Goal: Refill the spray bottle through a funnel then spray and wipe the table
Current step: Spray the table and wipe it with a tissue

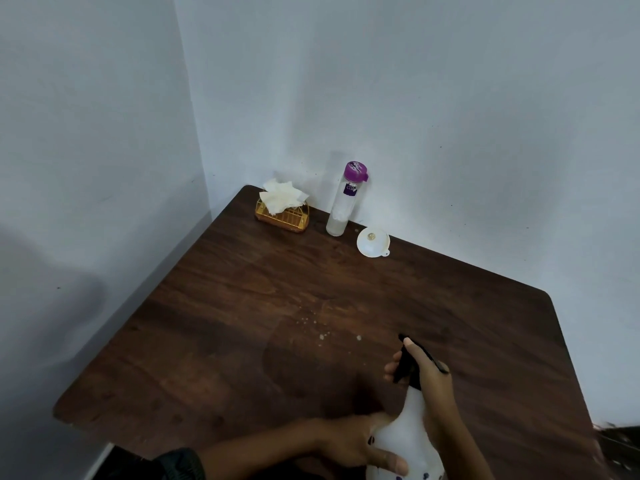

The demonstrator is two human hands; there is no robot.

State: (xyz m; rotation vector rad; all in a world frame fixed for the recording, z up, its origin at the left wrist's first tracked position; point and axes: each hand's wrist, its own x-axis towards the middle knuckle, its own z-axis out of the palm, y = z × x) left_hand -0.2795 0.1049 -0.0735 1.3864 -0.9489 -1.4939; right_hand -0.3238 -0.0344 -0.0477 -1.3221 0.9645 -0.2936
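Note:
A white spray bottle (pixel 405 434) with a black trigger head stands tilted near the front of the dark wooden table (pixel 214 306). My right hand (pixel 427 379) grips its neck, fingers around the trigger. My left hand (pixel 356 441) holds the bottle's body from the left. Small droplets (pixel 322 329) speckle the tabletop ahead of the nozzle. A white funnel (pixel 373 241) lies at the back of the table. Beside it stands a tall clear bottle with a purple cap (pixel 343 202).
A gold wire holder with white tissues (pixel 282 206) sits in the far corner of the table. White walls close the left and back sides. The table's right and front edges are open to the room.

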